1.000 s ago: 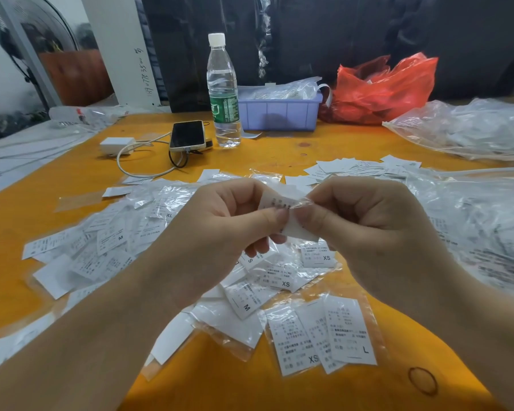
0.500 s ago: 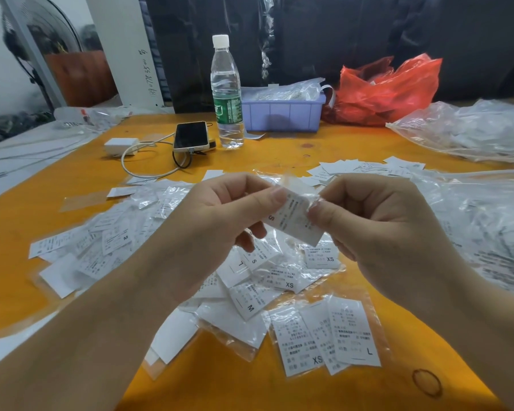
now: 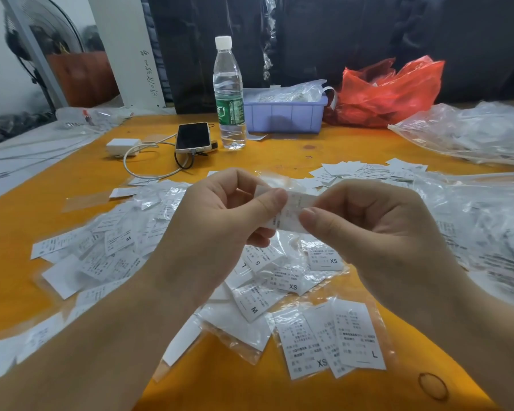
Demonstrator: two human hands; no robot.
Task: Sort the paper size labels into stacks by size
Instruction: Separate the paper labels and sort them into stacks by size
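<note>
Since half a second ago, the held label point(image 3: 291, 213) has been turned flatter between the two hands, and its size letter is no longer readable. It is pinched by the left hand point(image 3: 220, 221) at its left end, thumb on top, and by the right hand point(image 3: 368, 229) at its right end, raised above the orange tabletop point(image 3: 279, 390). Under the hands, a loose pile of bagged labels point(image 3: 125, 247) is spread on the tabletop. One sleeve point(image 3: 330, 339) near the front edge shows labels marked XS and L; another label marked M point(image 3: 251, 301) lies just behind it. Farther back are seen a water bottle point(image 3: 229, 96), a phone point(image 3: 193, 137) on a white cable, a lilac bin point(image 3: 285, 115) and a red plastic bag point(image 3: 389, 90).
</note>
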